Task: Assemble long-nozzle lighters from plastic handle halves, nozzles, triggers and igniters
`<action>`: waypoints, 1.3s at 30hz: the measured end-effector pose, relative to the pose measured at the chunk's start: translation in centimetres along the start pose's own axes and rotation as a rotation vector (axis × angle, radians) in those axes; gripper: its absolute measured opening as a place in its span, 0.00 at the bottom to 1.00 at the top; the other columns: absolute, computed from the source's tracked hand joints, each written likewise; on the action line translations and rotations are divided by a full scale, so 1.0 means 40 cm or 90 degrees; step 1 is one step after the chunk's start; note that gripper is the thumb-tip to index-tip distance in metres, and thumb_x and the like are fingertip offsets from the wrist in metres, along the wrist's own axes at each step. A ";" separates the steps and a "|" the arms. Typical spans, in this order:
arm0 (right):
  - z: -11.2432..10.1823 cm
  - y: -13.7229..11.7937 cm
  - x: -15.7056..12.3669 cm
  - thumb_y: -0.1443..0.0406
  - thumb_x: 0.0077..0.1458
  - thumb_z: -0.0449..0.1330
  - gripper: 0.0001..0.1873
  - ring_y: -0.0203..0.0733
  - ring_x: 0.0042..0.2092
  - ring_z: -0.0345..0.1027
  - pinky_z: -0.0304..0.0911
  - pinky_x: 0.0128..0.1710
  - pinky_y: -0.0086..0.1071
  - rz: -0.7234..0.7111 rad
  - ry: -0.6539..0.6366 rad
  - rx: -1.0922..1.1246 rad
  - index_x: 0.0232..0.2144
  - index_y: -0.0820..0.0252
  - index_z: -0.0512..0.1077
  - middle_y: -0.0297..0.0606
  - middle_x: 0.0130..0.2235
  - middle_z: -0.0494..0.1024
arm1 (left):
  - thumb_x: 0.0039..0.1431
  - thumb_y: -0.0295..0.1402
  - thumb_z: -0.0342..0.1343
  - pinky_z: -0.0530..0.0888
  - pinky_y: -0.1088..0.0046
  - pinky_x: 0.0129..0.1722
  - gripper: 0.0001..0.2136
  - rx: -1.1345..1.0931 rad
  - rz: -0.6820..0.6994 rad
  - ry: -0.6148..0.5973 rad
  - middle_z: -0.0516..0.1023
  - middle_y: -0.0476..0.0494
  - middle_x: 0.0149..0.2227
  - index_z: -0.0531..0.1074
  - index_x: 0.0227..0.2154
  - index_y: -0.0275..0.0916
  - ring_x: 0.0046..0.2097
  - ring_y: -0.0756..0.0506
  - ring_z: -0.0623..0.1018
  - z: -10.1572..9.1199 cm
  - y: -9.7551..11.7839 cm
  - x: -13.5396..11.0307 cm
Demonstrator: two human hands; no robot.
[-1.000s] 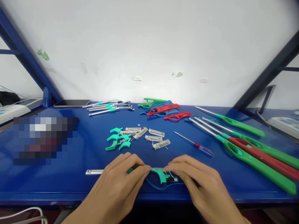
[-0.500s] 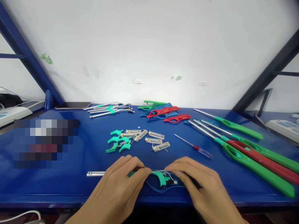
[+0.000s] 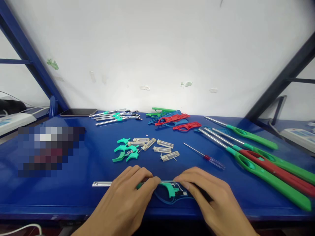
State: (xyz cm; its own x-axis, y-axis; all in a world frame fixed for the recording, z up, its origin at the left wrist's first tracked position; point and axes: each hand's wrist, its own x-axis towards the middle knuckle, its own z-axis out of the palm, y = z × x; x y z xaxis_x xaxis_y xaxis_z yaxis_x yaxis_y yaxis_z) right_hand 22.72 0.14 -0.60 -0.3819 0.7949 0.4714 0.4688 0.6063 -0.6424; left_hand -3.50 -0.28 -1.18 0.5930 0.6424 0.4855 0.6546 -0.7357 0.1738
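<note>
A half-built long lighter (image 3: 169, 190) lies near the front edge of the blue table (image 3: 73, 193): a blue shell half with a teal trigger and small wires in it, its metal tube (image 3: 100, 184) sticking out to the left. My left hand (image 3: 128, 196) rests over the tube end, fingers curled and pressing on it. My right hand (image 3: 209, 193) covers the handle end, fingers bent down onto the parts.
Behind the hands lie loose teal triggers (image 3: 125, 150), several clear igniter blocks (image 3: 162, 150) and a small screwdriver (image 3: 205, 156). Finished green and red lighters (image 3: 261, 157) lie at right. Coloured shell halves (image 3: 172, 118), metal tubes (image 3: 113, 116) and a phone (image 3: 78, 112) lie at the back.
Both hands stay on the lighter with only slight finger shifts. The camera has tipped a little, so the table's things sit slightly lower in view.
</note>
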 end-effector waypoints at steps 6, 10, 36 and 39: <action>0.007 0.007 -0.004 0.71 0.72 0.61 0.14 0.31 0.44 0.83 0.74 0.50 0.17 0.000 0.031 0.008 0.46 0.43 0.80 0.24 0.44 0.86 | 0.74 0.20 0.47 0.79 0.58 0.48 0.17 0.055 0.013 0.044 0.81 0.41 0.46 0.72 0.59 0.38 0.45 0.40 0.80 -0.002 0.012 0.009; 0.010 0.003 -0.003 0.71 0.71 0.63 0.13 0.32 0.43 0.83 0.74 0.49 0.17 -0.019 0.059 0.001 0.45 0.44 0.81 0.23 0.43 0.86 | 0.77 0.25 0.48 0.80 0.54 0.48 0.14 0.063 0.019 0.072 0.82 0.40 0.45 0.72 0.58 0.37 0.45 0.38 0.81 0.003 0.027 0.041; -0.217 0.088 0.300 0.65 0.73 0.59 0.10 0.55 0.50 0.80 0.75 0.51 0.54 -0.151 -0.142 -0.515 0.48 0.56 0.82 0.43 0.46 0.86 | 0.64 0.18 0.59 0.79 0.56 0.54 0.17 0.049 0.006 -0.087 0.81 0.43 0.49 0.76 0.51 0.41 0.48 0.38 0.79 0.041 0.038 0.061; -0.216 0.124 0.355 0.62 0.72 0.63 0.08 0.46 0.46 0.80 0.77 0.49 0.47 -0.131 -0.221 -0.531 0.48 0.59 0.80 0.40 0.46 0.84 | 0.66 0.19 0.57 0.78 0.59 0.55 0.15 0.057 0.005 -0.098 0.81 0.44 0.47 0.76 0.50 0.42 0.48 0.39 0.79 0.040 0.037 0.060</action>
State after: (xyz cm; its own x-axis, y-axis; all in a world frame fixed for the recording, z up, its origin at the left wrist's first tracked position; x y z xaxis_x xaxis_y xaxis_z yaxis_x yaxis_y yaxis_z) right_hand 26.52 14.63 8.14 -0.6754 0.6992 0.2344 0.7352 0.6630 0.1409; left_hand -0.37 0.51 -1.15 0.6588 0.6670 0.3480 0.6845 -0.7234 0.0905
